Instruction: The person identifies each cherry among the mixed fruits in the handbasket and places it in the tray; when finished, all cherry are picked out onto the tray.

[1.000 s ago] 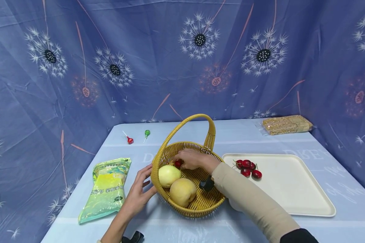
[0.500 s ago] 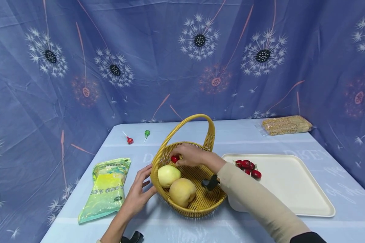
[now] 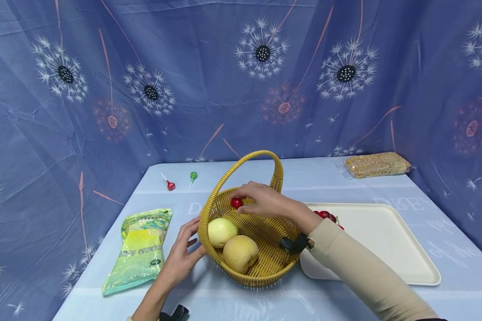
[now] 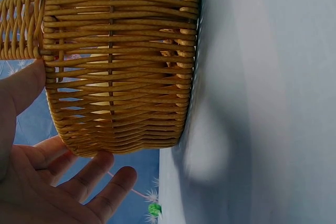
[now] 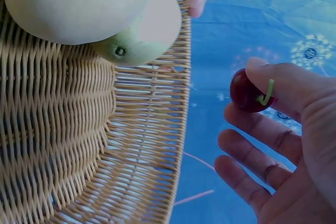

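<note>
My right hand (image 3: 267, 201) pinches a dark red cherry (image 3: 236, 203) between thumb and forefinger, over the far side of the yellow wicker basket (image 3: 261, 281). In the right wrist view, a green stem shows on the cherry (image 5: 245, 92), and the other fingers are spread. Inside the basket are a pale yellow-green fruit (image 3: 222, 232) and a yellow peach-like fruit (image 3: 240, 253). My left hand (image 3: 183, 254) rests against the basket's left side, by the foot of its handle. In the left wrist view, its thumb touches the rim and its fingers lie loosely along the wicker side.
Right of the basket, a white tray (image 3: 385, 243) bears several cherries (image 3: 324, 214), partly hidden by my right forearm. A green-yellow bag (image 3: 142, 249) lies at the left. Red (image 3: 170, 185) and green (image 3: 193, 175) lollipops lie behind it. A wrapped grain bar (image 3: 377, 165) sits at the back right.
My right hand has risen from inside the basket and shifted slightly right, the cherry pinched in its fingers. The left hand and basket stay in place.
</note>
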`<act>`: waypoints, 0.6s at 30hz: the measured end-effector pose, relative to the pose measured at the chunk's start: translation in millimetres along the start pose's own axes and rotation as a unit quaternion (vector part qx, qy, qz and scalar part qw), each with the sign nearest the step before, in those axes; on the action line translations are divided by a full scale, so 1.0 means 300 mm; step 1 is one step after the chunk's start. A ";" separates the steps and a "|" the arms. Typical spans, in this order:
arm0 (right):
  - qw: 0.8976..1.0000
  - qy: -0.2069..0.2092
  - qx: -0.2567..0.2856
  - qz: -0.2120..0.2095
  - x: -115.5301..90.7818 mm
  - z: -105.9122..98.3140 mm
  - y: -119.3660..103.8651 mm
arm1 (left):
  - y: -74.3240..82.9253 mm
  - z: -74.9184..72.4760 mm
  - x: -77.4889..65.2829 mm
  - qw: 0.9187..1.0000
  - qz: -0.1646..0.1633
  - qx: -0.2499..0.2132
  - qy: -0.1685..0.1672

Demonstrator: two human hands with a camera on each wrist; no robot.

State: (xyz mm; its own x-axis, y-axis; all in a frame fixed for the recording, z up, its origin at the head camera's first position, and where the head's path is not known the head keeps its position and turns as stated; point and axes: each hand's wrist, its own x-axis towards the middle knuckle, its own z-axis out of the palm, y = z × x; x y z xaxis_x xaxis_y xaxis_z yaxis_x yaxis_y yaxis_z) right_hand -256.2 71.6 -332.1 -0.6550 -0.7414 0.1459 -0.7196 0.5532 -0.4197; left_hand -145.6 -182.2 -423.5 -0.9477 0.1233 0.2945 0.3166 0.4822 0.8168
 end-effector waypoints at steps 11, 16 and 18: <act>0.996 0.083 0.028 -0.024 -0.135 -0.063 0.017 | 0.002 -0.001 0.001 1.000 -0.004 0.001 -0.004; 0.993 0.106 0.049 -0.002 -0.204 -0.085 0.040 | 0.004 0.000 0.001 1.000 -0.007 0.000 -0.004; 0.992 0.113 0.053 0.015 -0.232 -0.093 0.051 | 0.004 0.001 0.001 1.000 -0.008 0.000 -0.004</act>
State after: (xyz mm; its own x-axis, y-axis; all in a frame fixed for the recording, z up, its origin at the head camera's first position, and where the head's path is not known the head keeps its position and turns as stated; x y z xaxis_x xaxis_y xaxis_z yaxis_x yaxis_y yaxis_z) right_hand -228.1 142.2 -323.7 -0.7188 -0.6145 0.3251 -0.6791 0.5207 -0.5175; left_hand -145.5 -181.4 -422.5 -0.9527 0.1226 0.2782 0.3022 0.4835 0.8215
